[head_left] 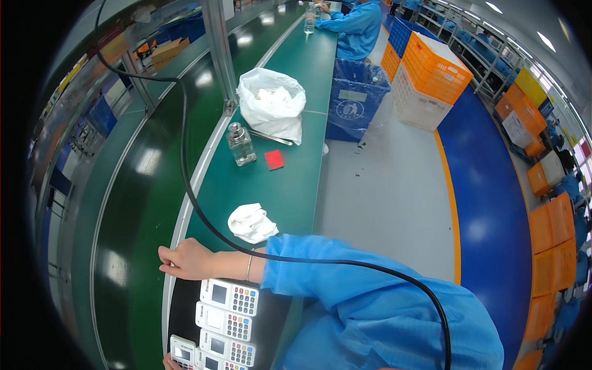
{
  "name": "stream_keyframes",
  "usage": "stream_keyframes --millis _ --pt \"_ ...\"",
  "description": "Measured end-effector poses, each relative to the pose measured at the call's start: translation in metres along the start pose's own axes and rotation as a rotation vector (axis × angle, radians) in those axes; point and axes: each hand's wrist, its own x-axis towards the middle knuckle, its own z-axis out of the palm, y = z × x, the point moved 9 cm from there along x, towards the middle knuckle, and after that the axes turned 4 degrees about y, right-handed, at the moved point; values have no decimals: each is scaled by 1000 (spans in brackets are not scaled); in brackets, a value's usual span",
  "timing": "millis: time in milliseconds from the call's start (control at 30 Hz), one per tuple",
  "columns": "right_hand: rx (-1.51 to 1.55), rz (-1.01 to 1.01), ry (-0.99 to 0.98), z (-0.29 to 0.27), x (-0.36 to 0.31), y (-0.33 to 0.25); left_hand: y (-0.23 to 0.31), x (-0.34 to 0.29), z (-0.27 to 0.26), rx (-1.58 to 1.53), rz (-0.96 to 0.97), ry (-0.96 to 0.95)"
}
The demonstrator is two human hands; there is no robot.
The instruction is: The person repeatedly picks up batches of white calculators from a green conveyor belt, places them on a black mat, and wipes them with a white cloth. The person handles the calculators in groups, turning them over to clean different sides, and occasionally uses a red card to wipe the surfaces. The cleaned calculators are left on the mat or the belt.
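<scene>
My right arm, in a blue sleeve, reaches across to the left. My right hand [190,259] is at the bench's left edge, just past the row of terminals, with its fingers curled in; whatever they may hold is hidden. At the lower edge, part of my left hand [171,363] grips the side of a white card payment terminal [183,353] with a small screen. Several similar white keypad terminals, among them a nearer terminal [229,297], lie in a column on a black mat [271,324]. A crumpled white cloth [251,223] lies beyond my right forearm.
A black cable [185,148] hangs across the view, passing over my right arm. Farther along the green bench [280,191] are a clear pump bottle [241,145], a red square pad [274,160], tweezers [271,137] and a white bag [271,102]. A blue bin [354,108] stands beside it; a co-worker [361,28] sits beyond.
</scene>
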Motion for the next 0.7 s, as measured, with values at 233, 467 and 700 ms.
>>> stream_keyframes --millis 233,467,700 --pt "-38 79 -100 8 -2 10 33 -7 10 446 29 -216" --pt "-78 81 -137 12 -1 9 60 -20 7 508 44 -169" --pt "-85 108 -158 12 -4 16 58 -11 5 435 253 -95"
